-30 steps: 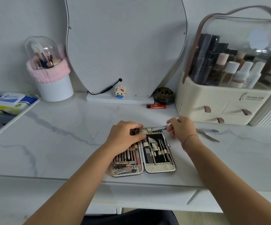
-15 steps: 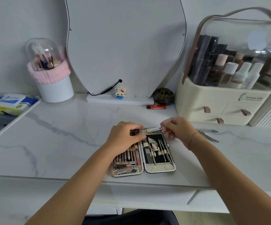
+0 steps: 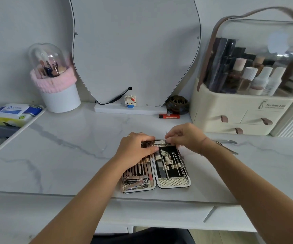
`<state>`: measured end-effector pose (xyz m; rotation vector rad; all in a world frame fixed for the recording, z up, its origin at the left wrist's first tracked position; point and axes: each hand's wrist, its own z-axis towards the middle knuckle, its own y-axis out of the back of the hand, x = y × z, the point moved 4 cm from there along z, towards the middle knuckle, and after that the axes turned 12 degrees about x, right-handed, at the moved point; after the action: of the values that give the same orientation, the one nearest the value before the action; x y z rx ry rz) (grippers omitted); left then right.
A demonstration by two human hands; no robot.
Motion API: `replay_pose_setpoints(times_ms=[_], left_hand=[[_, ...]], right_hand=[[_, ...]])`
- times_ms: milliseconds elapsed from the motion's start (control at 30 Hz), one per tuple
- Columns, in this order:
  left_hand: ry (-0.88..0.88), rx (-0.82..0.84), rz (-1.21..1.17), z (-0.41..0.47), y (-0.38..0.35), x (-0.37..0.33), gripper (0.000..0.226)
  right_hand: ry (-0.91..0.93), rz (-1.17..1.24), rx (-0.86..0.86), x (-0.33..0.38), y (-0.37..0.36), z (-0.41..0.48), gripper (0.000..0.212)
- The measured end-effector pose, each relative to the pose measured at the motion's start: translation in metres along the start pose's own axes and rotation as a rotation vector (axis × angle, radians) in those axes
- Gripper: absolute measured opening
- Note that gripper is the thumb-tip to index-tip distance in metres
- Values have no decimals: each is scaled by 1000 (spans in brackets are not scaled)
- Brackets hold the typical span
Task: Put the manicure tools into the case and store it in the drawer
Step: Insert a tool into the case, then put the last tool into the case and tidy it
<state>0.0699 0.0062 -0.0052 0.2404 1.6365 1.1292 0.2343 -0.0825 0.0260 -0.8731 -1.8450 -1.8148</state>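
Nearest me, the open case (image 3: 157,170) lies flat near the front edge of the marble table (image 3: 54,155). Its left half holds a row of slim tools and clippers; its right half holds a file and thin picks under woven straps. My left hand (image 3: 136,149) rests palm down over the far part of the left half, fingers curled and hiding the tools beneath. My right hand (image 3: 186,137) is at the far edge of the right half, fingertips pinched together on something thin and metallic I cannot make out clearly. Just right of that wrist, a pair of metal nippers (image 3: 227,145) lies loose on the table, partly hidden by my forearm. Farther back are a red lighter (image 3: 169,116), a dark round pot (image 3: 177,104) and a small block figure (image 3: 130,101) at the mirror (image 3: 135,50). A cream organiser (image 3: 239,111) with bottles stands right, cut off at the edge; a brush holder (image 3: 58,85) and wipes (image 3: 15,114) stand left.
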Motion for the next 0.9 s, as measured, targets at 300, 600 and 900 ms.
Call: replay_pose_setpoints(times_ms=[300, 600, 900], left_hand=[[4, -17, -29, -1, -1, 1, 44], [4, -11, -66, 0, -2, 4, 38], [57, -24, -76, 13, 4, -8, 25]], right_hand=[[15, -154, -54, 6, -9, 6, 15], [-198, -136, -450, -53, 45, -69, 12], [-418, -102, -449, -103, 55, -116, 4]])
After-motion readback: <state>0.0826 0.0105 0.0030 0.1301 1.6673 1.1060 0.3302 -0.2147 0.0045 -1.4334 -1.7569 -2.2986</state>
